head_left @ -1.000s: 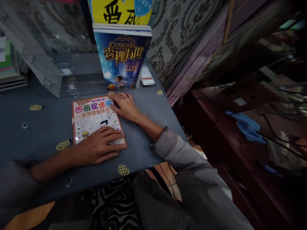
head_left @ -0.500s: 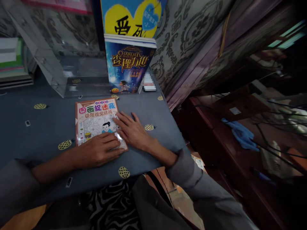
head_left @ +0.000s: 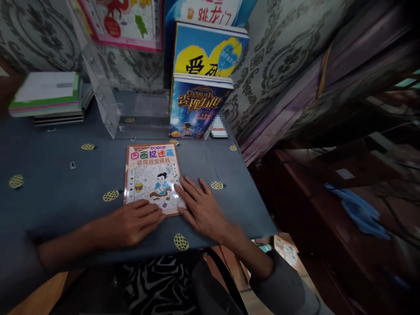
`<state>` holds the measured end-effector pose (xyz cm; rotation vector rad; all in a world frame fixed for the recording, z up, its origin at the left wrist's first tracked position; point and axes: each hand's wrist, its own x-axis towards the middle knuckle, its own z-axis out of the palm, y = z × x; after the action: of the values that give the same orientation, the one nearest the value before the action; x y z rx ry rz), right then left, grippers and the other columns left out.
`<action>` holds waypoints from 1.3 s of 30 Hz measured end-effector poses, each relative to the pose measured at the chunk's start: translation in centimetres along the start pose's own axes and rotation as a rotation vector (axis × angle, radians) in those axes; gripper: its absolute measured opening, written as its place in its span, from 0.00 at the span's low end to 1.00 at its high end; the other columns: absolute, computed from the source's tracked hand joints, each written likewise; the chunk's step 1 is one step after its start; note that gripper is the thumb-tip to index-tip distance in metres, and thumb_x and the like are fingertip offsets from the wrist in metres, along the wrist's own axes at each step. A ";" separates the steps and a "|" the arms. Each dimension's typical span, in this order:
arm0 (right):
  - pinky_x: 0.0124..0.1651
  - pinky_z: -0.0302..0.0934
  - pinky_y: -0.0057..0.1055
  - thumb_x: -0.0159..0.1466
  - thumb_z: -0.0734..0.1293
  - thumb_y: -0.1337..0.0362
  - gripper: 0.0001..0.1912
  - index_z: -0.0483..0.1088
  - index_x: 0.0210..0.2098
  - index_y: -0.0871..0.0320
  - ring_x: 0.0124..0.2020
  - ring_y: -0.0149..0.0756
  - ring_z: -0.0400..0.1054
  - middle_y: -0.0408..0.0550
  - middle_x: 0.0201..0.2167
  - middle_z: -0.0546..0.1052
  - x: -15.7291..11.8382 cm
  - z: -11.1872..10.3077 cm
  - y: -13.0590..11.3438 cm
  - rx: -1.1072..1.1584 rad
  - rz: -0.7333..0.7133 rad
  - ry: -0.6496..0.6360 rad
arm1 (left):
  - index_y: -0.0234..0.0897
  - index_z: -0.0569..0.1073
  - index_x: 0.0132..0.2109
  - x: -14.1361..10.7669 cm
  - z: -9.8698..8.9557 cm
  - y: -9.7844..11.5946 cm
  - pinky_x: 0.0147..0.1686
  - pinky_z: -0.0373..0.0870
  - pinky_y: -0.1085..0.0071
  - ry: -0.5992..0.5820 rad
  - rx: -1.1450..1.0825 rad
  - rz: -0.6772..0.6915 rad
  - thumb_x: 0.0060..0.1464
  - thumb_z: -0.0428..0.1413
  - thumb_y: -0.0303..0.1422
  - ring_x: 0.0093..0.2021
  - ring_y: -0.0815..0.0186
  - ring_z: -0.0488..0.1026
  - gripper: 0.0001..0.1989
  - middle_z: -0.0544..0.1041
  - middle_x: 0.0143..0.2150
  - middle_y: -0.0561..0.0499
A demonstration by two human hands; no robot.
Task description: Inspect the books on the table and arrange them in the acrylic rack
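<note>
A thin picture book [head_left: 152, 170] with an orange-brown border and a drawn figure in blue lies closed, cover up, on the table. My left hand [head_left: 133, 222] rests along its lower left edge, fingers stretched out and covering that corner. Against the right edge of the book lies my right hand [head_left: 201, 208], open, its fingers spread and their tips touching the cover. Neither hand grips anything.
Behind the picture book stands a clear acrylic rack [head_left: 113, 116] holding a blue book [head_left: 197, 107] and a blue-yellow book [head_left: 183, 52]. Stacked books [head_left: 49, 94] sit at the left. The grey-blue tablecloth [head_left: 98, 170] ends near a dark red cabinet [head_left: 305, 197].
My left hand has drawn back from the book's middle to its lower left edge, uncovering more of the drawing. My right hand has slid lower along the right edge. The view has shifted.
</note>
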<state>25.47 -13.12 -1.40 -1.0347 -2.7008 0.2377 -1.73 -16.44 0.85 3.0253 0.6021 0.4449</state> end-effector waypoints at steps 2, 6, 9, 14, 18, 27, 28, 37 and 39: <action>0.71 0.51 0.60 0.73 0.62 0.58 0.29 0.56 0.71 0.55 0.72 0.52 0.54 0.56 0.71 0.61 0.0 0.1 0.1 0.000 0.001 0.004 | 0.37 0.65 0.68 -1.9 -0.4 -0.1 0.56 0.72 0.64 -0.001 -0.021 -0.027 0.66 0.49 0.23 0.54 0.60 0.77 0.25 0.83 0.50 0.44; 0.71 0.51 0.61 0.73 0.61 0.58 0.29 0.56 0.71 0.56 0.72 0.52 0.54 0.57 0.71 0.62 -0.1 0.2 0.2 -0.007 -0.011 -0.013 | 0.36 0.64 0.69 -4.9 -1.3 -0.2 0.57 0.72 0.62 0.038 0.005 -0.066 0.66 0.46 0.22 0.56 0.59 0.76 0.26 0.82 0.53 0.42; 0.69 0.53 0.62 0.73 0.61 0.59 0.28 0.57 0.70 0.58 0.72 0.53 0.54 0.58 0.71 0.62 0.0 -0.1 0.2 -0.024 -0.019 -0.027 | 0.35 0.70 0.64 -5.4 -2.0 -0.3 0.54 0.74 0.62 0.068 0.007 -0.077 0.65 0.48 0.21 0.51 0.59 0.78 0.22 0.83 0.48 0.44; 0.71 0.52 0.59 0.72 0.59 0.70 0.26 0.61 0.68 0.58 0.72 0.47 0.55 0.56 0.69 0.65 1.1 -1.3 -1.2 0.003 -0.148 -0.105 | 0.34 0.75 0.55 -5.2 -1.7 -0.2 0.48 0.76 0.62 0.170 -0.012 -0.112 0.65 0.52 0.21 0.47 0.59 0.77 0.15 0.83 0.43 0.45; 0.74 0.50 0.49 0.68 0.61 0.75 0.29 0.61 0.68 0.62 0.73 0.41 0.54 0.53 0.70 0.65 3.5 -1.4 -3.1 0.069 -0.339 -0.183 | 0.33 0.75 0.56 -5.7 -0.9 0.0 0.49 0.76 0.62 0.181 0.032 -0.114 0.67 0.49 0.21 0.49 0.59 0.77 0.16 0.83 0.45 0.44; 0.75 0.45 0.44 0.76 0.57 0.65 0.24 0.59 0.69 0.64 0.74 0.36 0.50 0.54 0.72 0.61 11.5 1.7 -4.0 0.085 -0.445 -0.190 | 0.32 0.73 0.60 -6.5 0.2 0.4 0.49 0.76 0.66 0.190 0.043 -0.147 0.67 0.48 0.21 0.50 0.60 0.77 0.19 0.82 0.48 0.43; 0.75 0.44 0.44 0.76 0.57 0.63 0.24 0.58 0.69 0.64 0.74 0.36 0.49 0.54 0.72 0.61 12.4 1.8 -3.7 0.092 -0.438 -0.204 | 0.32 0.73 0.60 -6.5 0.2 0.3 0.49 0.76 0.67 0.188 0.045 -0.146 0.67 0.47 0.21 0.51 0.60 0.77 0.19 0.83 0.48 0.43; 0.76 0.42 0.47 0.76 0.58 0.53 0.33 0.51 0.73 0.64 0.76 0.42 0.45 0.56 0.74 0.54 17.1 2.2 1.2 0.073 -0.256 -0.177 | 0.34 0.66 0.68 -6.1 -0.8 0.1 0.43 0.78 0.70 0.214 0.031 -0.138 0.69 0.44 0.23 0.49 0.62 0.79 0.23 0.84 0.49 0.46; 0.75 0.44 0.48 0.75 0.58 0.51 0.34 0.51 0.73 0.65 0.76 0.45 0.45 0.59 0.74 0.54 17.0 2.1 2.4 0.076 -0.184 -0.148 | 0.35 0.64 0.69 -6.0 -0.7 0.1 0.45 0.78 0.69 0.241 0.016 -0.155 0.69 0.45 0.23 0.49 0.62 0.79 0.24 0.84 0.49 0.46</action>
<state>14.14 -0.10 -1.21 -0.7694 -2.8719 0.3933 -7.21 -18.84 -0.13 2.9317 0.8482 0.8059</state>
